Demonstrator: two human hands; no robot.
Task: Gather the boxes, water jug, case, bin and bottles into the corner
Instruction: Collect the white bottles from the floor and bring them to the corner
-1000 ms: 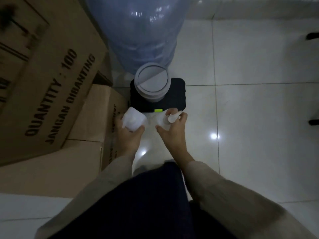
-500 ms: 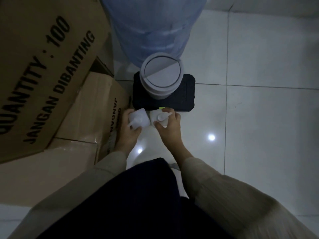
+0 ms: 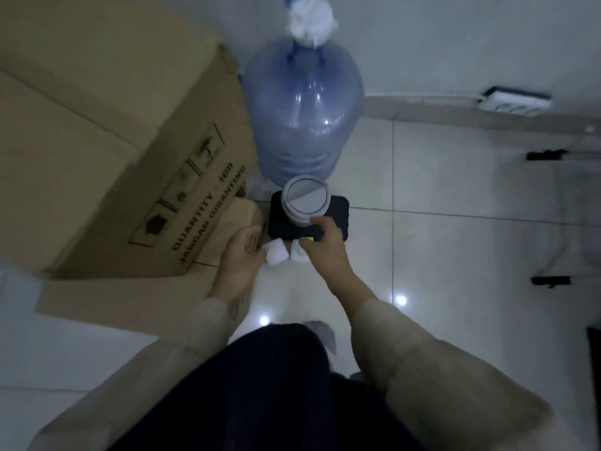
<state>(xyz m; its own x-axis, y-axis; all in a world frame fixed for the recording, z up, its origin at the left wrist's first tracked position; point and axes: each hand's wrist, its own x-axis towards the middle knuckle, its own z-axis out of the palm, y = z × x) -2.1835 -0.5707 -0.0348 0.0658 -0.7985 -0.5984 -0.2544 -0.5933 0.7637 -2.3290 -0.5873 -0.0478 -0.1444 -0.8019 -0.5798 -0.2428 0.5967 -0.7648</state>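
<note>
Head view: left hand [image 3: 243, 252] fingers [image 3: 257, 243] loosely spread.

The water jug [image 3: 304, 125] stands on the floor [image 3: 455, 255] at the far wall, with the large box [image 3: 107, 141] to its left and a lower box [image 3: 227, 229] in front of that one. Just before the jug lies the case [image 3: 338, 213], and the bin [image 3: 305, 203] stands on it. In front of the case two bottles [image 3: 276, 252] stand side by side on the floor, the left hand [image 3: 244, 252] just left of them and the right hand [image 3: 325, 245] over the right one, at the case's near edge.
</note>
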